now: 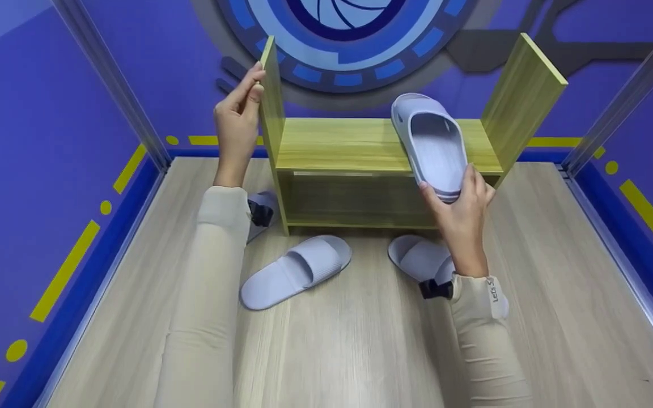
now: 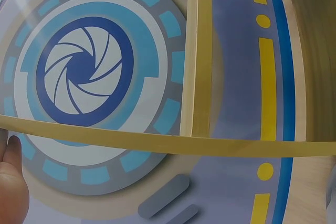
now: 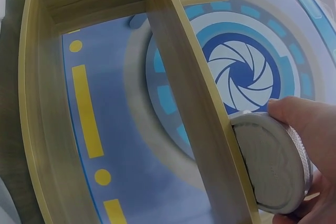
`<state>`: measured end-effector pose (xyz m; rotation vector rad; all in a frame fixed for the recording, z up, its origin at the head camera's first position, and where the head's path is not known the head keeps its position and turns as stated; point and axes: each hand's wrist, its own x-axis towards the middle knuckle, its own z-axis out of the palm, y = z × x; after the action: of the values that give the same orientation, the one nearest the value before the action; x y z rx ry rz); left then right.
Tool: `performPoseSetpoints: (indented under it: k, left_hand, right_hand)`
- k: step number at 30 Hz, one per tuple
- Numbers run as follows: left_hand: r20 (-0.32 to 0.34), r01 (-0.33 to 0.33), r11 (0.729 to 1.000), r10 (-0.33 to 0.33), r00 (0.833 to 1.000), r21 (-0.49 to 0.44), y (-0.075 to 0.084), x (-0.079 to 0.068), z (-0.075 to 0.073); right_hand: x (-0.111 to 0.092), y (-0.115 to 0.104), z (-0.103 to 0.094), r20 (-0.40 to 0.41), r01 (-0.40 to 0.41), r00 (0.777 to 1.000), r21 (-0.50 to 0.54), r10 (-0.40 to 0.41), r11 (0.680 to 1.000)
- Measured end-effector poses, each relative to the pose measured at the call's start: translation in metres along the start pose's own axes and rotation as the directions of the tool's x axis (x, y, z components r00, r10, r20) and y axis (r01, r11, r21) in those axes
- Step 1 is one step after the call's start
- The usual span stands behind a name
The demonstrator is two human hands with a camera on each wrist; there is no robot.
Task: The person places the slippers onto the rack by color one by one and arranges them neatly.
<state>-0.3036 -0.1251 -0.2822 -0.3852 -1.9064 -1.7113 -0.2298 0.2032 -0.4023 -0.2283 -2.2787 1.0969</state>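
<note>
In the head view my right hand (image 1: 465, 212) grips a pale grey clog (image 1: 439, 150) by its heel, thumb on one side and fingers on the other. The clog's toe points away over the middle board of a yellow wood-grain shelf (image 1: 338, 144). From the right wrist, the clog's sole (image 3: 270, 163) shows right at the board's front edge. My left hand (image 1: 238, 122) holds the top front corner of the left side panel (image 1: 271, 107), fingertips at its edge. Only part of that hand (image 2: 13, 192) enters the left wrist view.
A grey slide (image 1: 295, 272) lies on the floor before the shelf. Another slide (image 1: 420, 258) sits partly behind my right wrist, and grey footwear (image 1: 263, 201) shows behind my left cuff. Blue-purple walls (image 1: 37, 141) with yellow marks enclose the floor (image 1: 338, 351). The right panel (image 1: 522, 96) stands upright.
</note>
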Motion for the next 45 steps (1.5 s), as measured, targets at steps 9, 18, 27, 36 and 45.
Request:
performPoseSetpoints:
  k: [9,18,27,36,45]
  left_hand:
    - [0.0,0.006,1.0,-0.006,1.0,-0.009,0.0,0.0,-0.001]
    - [-0.008,0.009,1.0,-0.009,1.0,0.003,-0.001,0.001,0.0]
    - [0.004,0.006,1.0,-0.006,1.0,-0.012,-0.001,0.001,0.0]
    - [0.005,0.007,1.0,-0.007,1.0,-0.014,-0.002,0.001,0.0]
    - [-0.005,-0.008,1.0,0.008,1.0,-0.011,-0.001,0.001,0.0]
  right_hand:
    - [0.004,-0.002,0.005,-0.015,-0.007,1.0,-0.004,0.007,1.0]
    - [0.009,-0.003,0.009,-0.025,-0.01,1.0,-0.017,0.009,1.0]
    - [0.016,-0.005,0.013,-0.017,-0.011,1.0,-0.017,0.011,1.0]
    - [0.021,-0.005,0.015,-0.005,-0.017,1.0,-0.02,0.017,1.0]
    - [0.019,-0.003,0.01,0.031,0.006,0.999,-0.014,-0.005,1.0]
